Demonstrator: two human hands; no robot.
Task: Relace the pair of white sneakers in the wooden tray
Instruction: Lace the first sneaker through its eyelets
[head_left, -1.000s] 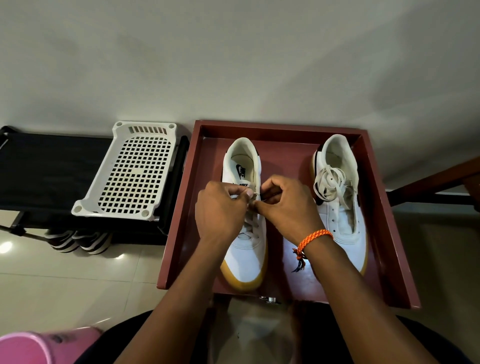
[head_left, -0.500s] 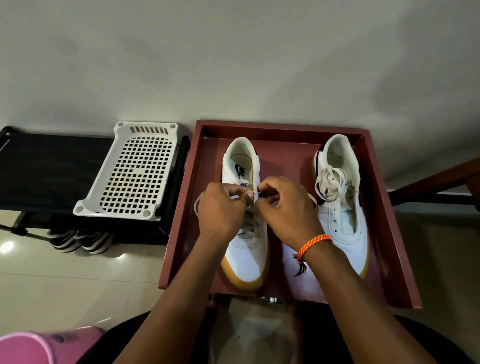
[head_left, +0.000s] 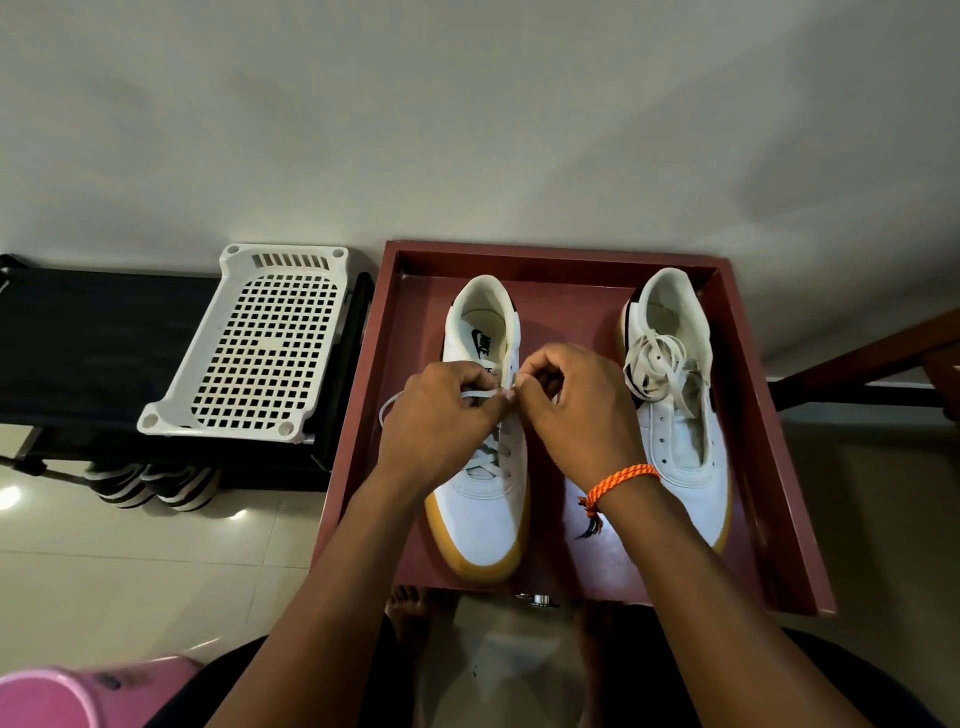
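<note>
I am bending over the wooden tray (head_left: 769, 467), which is sitting on the tiled floor (head_left: 130, 571) against the wall, with both white sneakers inside it, toes pointing toward me. My left hand (head_left: 441, 415) and my right hand (head_left: 576, 410) are meeting over the upper eyelets of the left sneaker (head_left: 483, 514), fingers curled, each pinching the white lace (head_left: 395, 405) right where the fingertips are touching. A loop of that lace is sticking out to the left past my left hand, and crossed lacing is showing below my knuckles. The right sneaker (head_left: 685, 457) is lying well apart on the tray's right side, its eyelets bare and its own loose lace (head_left: 654, 369) bunched in a tangle over the tongue. An orange braided bracelet (head_left: 621, 480) is circling my right wrist. Left of the tray, a white perforated plastic basket (head_left: 260, 348) is resting upside down on a low black rack (head_left: 93, 343), with striped sandals (head_left: 150, 483) tucked underneath. A pink object (head_left: 57, 699) is showing at the lower left corner.
</note>
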